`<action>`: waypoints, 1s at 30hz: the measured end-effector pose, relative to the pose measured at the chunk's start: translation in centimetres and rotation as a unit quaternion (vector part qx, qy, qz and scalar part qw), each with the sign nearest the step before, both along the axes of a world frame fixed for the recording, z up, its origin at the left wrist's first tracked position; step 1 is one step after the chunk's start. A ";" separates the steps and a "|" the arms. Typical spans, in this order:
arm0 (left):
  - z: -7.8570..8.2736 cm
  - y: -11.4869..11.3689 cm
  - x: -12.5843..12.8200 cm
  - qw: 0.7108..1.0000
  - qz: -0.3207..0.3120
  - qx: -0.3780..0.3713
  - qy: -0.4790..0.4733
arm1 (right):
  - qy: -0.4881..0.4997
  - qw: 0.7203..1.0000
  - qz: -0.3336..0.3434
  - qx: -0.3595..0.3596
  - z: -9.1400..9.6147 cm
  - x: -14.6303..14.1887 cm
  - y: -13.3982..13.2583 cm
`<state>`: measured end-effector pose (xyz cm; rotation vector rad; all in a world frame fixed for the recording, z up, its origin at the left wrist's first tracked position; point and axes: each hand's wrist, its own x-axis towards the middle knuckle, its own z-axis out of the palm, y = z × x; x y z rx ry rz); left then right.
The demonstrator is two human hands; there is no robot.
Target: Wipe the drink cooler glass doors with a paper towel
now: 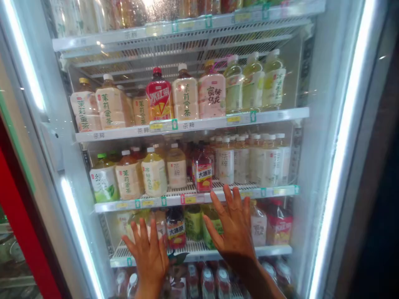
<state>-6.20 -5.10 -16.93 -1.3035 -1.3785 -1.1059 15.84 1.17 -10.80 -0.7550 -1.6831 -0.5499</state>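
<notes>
My left hand is flat with fingers spread on the misted glass door of a drinks fridge, low at the left. My right hand is spread the same way a little higher, in front of the third shelf. Neither hand holds anything. Behind the glass, nearest my right hand, stands a red-labelled bottle. Between my hands sits another dark red-labelled bottle on the lower shelf.
Several shelves carry rows of tea bottles, among them a red bottle on the second shelf. Bright light strips run down both door sides. A red frame stands at the far left.
</notes>
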 end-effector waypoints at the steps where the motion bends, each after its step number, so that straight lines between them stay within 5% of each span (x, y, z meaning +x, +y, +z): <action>1: 2.4 0.5 0.2 1.000 -0.002 0.020 0.004 | 0.001 1.000 -0.002 0.000 0.0 0.6 0.1; 3: 7.6 1.6 0.5 0.999 -0.004 0.051 -0.010 | 0.006 1.000 -0.008 -0.001 0.1 1.8 0.5; 5: 10.0 2.4 1.6 0.997 -0.012 0.066 -0.026 | 0.011 1.000 -0.011 -0.002 0.0 3.0 0.7; 7: 8.0 2.6 3.6 0.998 -0.016 0.054 -0.022 | 0.016 1.000 -0.017 -0.007 -0.6 4.2 0.8; 10: 1.1 2.5 7.2 0.999 -0.028 0.001 0.026 | 0.021 0.999 -0.039 -0.017 -2.1 5.9 0.9; 12: -0.2 2.8 8.9 0.997 -0.045 -0.027 0.056 | 0.016 0.999 -0.043 -0.014 -2.7 6.9 1.1; 14: 3.2 3.7 9.9 0.996 -0.046 -0.022 0.071 | 0.008 0.999 -0.035 -0.011 -2.7 7.6 1.3; 17: 11.6 5.5 10.8 0.995 -0.048 0.058 0.062 | 0.005 1.000 -0.020 -0.014 -1.9 8.4 1.4; 18: 13.2 6.0 11.2 0.994 -0.056 0.077 0.061 | 0.007 1.000 -0.018 -0.015 -1.8 8.6 1.4; 20: 13.0 6.4 12.5 0.991 -0.075 0.090 0.068 | 0.019 1.000 -0.018 -0.015 -1.9 9.1 1.5; 24: 4.9 5.7 15.4 0.981 -0.105 0.036 0.158 | 0.044 0.998 -0.033 -0.020 -3.2 10.8 1.8; 25: 3.9 5.6 16.0 0.978 -0.107 0.022 0.178 | 0.042 0.998 -0.034 -0.019 -3.3 11.3 1.9; 27: 5.1 5.9 16.8 0.975 -0.104 0.009 0.197 | 0.035 0.999 -0.028 -0.018 -3.0 12.1 2.2; 30: 11.3 7.5 17.7 0.977 -0.105 0.038 0.179 | 0.040 0.999 -0.009 -0.023 -1.9 12.8 2.4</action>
